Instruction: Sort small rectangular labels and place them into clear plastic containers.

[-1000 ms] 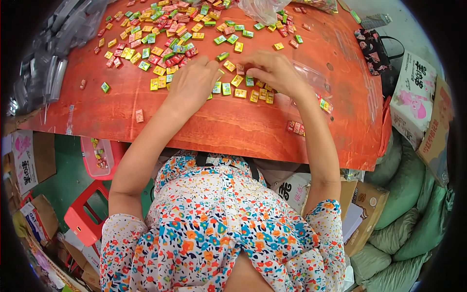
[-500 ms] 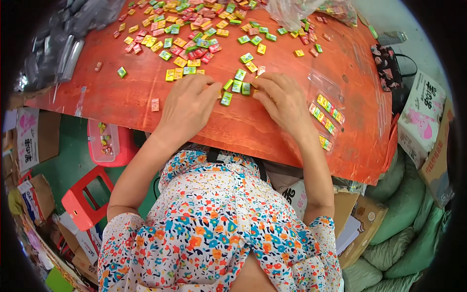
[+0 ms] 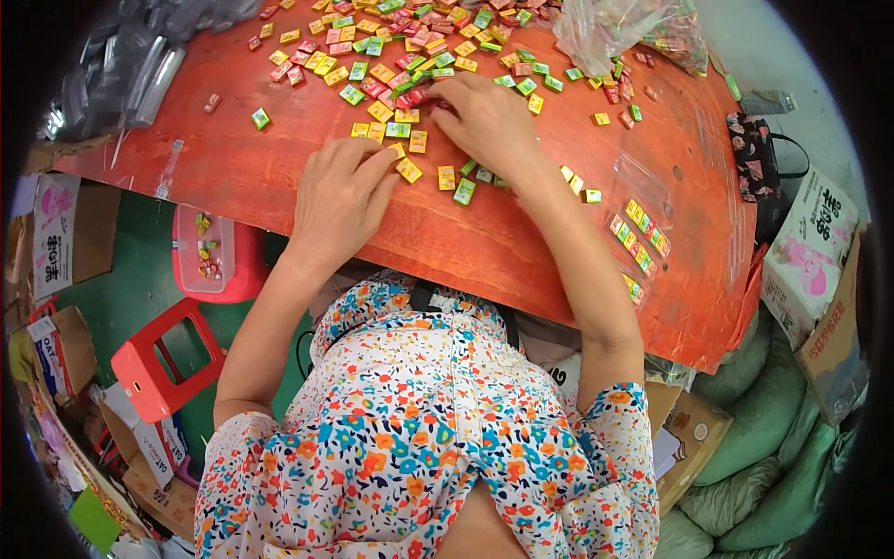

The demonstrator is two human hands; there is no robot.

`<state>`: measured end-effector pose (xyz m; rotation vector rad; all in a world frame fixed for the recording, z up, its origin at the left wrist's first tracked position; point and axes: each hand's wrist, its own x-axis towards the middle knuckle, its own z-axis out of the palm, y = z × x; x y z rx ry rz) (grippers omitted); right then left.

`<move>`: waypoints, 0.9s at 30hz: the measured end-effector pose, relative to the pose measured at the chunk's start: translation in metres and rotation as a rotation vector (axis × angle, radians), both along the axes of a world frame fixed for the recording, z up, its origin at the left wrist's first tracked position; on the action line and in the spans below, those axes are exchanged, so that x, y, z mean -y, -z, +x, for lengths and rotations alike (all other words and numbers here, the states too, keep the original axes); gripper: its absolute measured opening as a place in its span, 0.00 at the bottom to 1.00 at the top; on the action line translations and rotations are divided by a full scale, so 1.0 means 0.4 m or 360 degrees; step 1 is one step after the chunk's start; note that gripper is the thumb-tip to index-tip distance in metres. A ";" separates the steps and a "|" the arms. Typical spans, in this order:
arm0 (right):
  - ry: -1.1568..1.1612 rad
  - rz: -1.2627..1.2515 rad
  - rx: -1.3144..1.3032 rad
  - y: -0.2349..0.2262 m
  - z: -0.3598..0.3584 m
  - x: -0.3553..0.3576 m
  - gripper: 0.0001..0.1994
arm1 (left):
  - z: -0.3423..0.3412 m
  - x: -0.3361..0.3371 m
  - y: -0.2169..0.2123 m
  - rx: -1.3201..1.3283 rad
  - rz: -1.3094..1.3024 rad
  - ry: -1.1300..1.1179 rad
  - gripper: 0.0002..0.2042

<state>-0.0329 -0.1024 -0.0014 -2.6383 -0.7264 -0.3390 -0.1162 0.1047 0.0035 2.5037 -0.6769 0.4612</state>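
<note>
Small coloured boxes, each about fingertip size, lie on a red-orange table (image 3: 279,191). My left hand (image 3: 340,200) rests near the front edge, its fingers bent and parted, with the fingertips beside a yellow box (image 3: 408,170). Farther in, my right hand (image 3: 489,126) reaches to the near side of the pile, thumb and fingers apart around red boxes; its fingertips partly hide them. Between my hands lie another yellow box (image 3: 446,177) and a green box (image 3: 465,191). A few more green ones sit partly under my right wrist.
A heap of mixed boxes (image 3: 372,47) spreads along the far side. To the right, filled rows of boxes (image 3: 643,228) lie by clear plastic sleeves (image 3: 643,182). Grey plastic packs (image 3: 154,88) stand far left, and clear bags (image 3: 605,37) far right. A red stool (image 3: 158,396) is below left.
My right hand has moved left and away from me to the pile. My left hand has shifted slightly left and nearer. Yellow boxes now lie between them, and several boxes appear right of my right forearm.
</note>
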 end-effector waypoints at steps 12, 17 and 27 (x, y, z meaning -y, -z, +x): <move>-0.0378 0.0256 0.0009 -0.034 -0.165 -0.003 0.14 | -0.015 0.015 -0.005 -0.0107 0.0056 0.0015 0.14; -0.0258 0.0114 0.0010 -0.050 -0.173 0.016 0.17 | -0.044 0.008 0.008 -0.0086 0.0004 0.0062 0.14; -0.0127 0.0085 -0.0013 -0.016 -0.202 0.093 0.16 | -0.024 0.087 0.041 -0.0029 -0.0075 0.0079 0.13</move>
